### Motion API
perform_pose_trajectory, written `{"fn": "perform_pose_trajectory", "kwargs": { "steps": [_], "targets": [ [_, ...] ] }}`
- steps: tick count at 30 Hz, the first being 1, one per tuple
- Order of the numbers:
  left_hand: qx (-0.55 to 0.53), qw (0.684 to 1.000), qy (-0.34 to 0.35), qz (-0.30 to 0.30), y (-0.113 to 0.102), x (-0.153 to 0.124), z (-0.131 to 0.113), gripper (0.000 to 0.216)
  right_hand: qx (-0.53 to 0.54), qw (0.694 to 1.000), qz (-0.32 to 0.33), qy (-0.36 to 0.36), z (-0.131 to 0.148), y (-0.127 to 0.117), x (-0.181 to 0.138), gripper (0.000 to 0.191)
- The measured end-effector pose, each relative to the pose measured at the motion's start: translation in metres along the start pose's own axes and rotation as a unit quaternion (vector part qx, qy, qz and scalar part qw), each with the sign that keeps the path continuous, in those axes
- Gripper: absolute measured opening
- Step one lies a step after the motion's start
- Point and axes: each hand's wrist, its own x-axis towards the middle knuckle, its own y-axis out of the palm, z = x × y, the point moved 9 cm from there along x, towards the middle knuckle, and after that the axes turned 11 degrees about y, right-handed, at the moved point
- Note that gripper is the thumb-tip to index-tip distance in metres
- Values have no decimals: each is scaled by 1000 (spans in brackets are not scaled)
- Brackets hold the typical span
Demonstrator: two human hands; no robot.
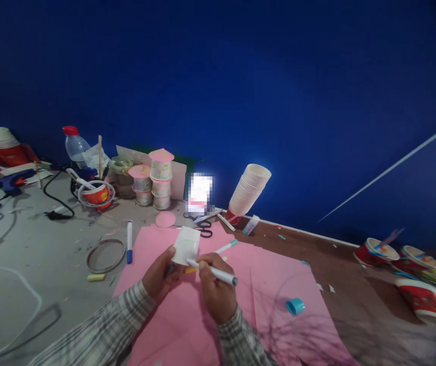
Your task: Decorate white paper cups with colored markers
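Over pink paper (pixel 180 330): left hand (pixel 160 275) holding white piece (pixel 186 245); right hand (pixel 218 296), marker (pixel 222 275).

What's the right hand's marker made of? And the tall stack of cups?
The marker is probably smooth plastic: its pale barrel looks straight and even. The stack of cups seems paper: its white sides look matte, though a coating is possible.

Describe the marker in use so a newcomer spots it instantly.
Start at the pink paper below the blue wall. Over it, the right hand grips a white marker, pointed at the white cup-like piece in the left hand. Its dark grey end sets it apart from the blue-capped marker and teal-ended marker.
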Motion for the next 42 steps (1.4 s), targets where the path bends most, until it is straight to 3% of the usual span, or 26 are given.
{"fn": "perform_pose_trajectory", "kwargs": {
  "steps": [2,6,11,15,20,24,28,32,36,40,42],
  "targets": [
    [4,1000,6,0,-1,0,0,29,-3,1000,27,2,-1,5,0,20],
    [16,1000,22,12,1,0,-2,30,-2,999,-29,19,-5,-6,2,19],
    [32,999,37,20,4,0,-5,29,6,999,26,20,-6,3,2,19],
    [54,996,57,34,7,-1,-8,29,1,998,-53,23,-6,-12,2,19],
    [68,995,67,29,8,-1,-11,28,-6,1000,21,22,-6,2,3,20],
    [68,995,62,27,8,-1,-12,27,-5,999,-33,32,-7,-7,5,19],
    [74,995,64,28,9,-1,-12,28,-8,1000,8,26,-5,-1,6,21],
    [68,996,57,23,8,-1,-11,27,-4,999,-44,30,-8,-12,7,19],
    [64,997,48,19,7,-1,-9,26,-6,999,19,33,-11,-1,8,20],
    [64,996,53,19,6,0,-9,28,4,999,-33,35,-10,-10,7,18],
    [64,996,52,17,6,0,-9,27,1,999,-13,33,-9,-7,7,18]
  ]
}}
